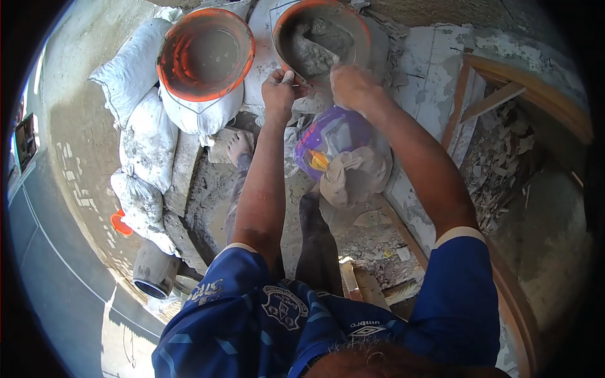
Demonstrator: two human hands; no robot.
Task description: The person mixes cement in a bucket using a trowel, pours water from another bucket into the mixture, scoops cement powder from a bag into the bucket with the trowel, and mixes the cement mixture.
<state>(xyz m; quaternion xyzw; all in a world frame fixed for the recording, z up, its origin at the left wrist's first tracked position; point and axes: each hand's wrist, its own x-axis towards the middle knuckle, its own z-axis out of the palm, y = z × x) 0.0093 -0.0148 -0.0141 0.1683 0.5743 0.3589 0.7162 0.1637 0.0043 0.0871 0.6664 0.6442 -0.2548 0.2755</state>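
An orange basin (358,38) at the top centre holds wet grey mortar (315,47). My left hand (278,93) is closed on the near left part of its rim. At the basin's near right edge my right hand (353,85) is closed round a tool whose thin edge reaches into the mortar; most of the tool is hidden. Left of it, a second orange basin (247,47) contains smoother, wetter grey mix and stands on a white sack. Below my right hand lies a purple bag (334,135) beside a beige cloth-like bag (355,177).
White filled sacks (148,135) line the left side. A dark bucket (154,271) and a small orange container (121,222) are at lower left. A wooden frame (463,110) and broken rubble (504,157) lie at right. Planks and debris surround my feet.
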